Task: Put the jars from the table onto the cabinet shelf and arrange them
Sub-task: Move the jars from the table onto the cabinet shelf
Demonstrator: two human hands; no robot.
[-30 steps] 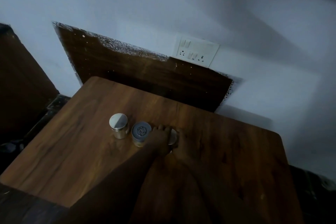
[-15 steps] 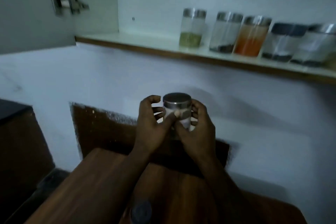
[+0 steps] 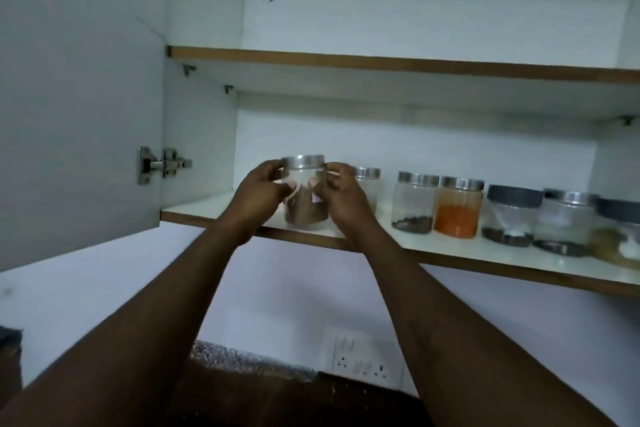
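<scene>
Dim, bluish indoor light; soft focus; wide-angle bending at edges

No lettering, label or number is legible on any jar or the switch plate

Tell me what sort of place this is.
Most likely a home kitchen: an open wall cabinet, its lower shelf lined with lidded jars of spice-like contents, and a switch-and-socket plate on the wall below.

The lower shelf is free at its left end; a row of jars blocks the right.
</scene>
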